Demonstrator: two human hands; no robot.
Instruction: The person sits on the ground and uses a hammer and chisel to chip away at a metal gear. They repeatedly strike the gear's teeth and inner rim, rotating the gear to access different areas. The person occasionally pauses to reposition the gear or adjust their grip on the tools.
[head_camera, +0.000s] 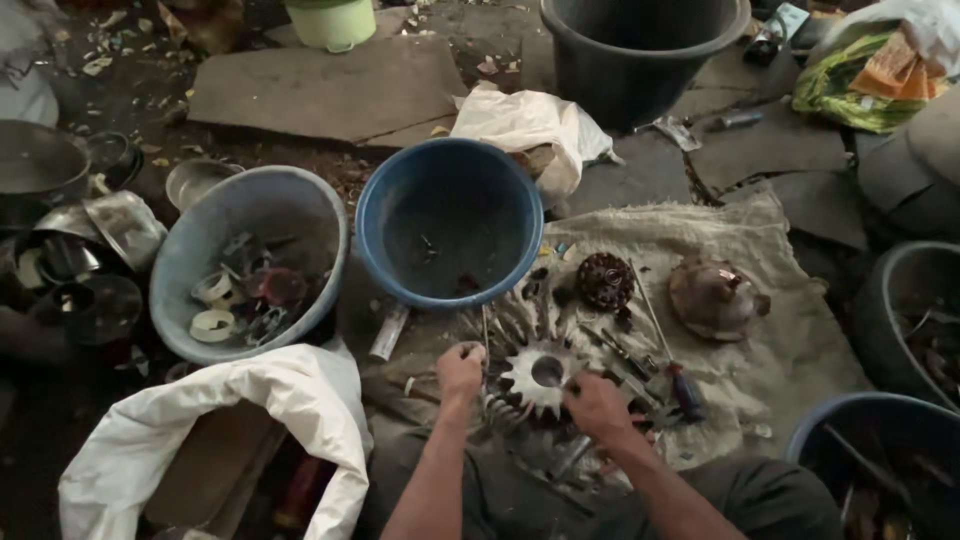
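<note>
Both hands, left hand (460, 372) and right hand (597, 406), gripping a toothed metal part (540, 375) on burlap sacking (770, 300). Two blue basins far-left: empty one (449, 222), one with scrap rings (250, 262). Wound coil (605, 281), screwdriver (668, 358) lie right.

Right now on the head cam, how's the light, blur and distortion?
Head view: dim, flat light with no glare; the left edge and the bins at right sink into shadow. The image is soft overall, and the left hand and right hand at the finned metal part lack fine detail. Wide-angle bending shows on the blue basin and the tubs near the edges.
</note>
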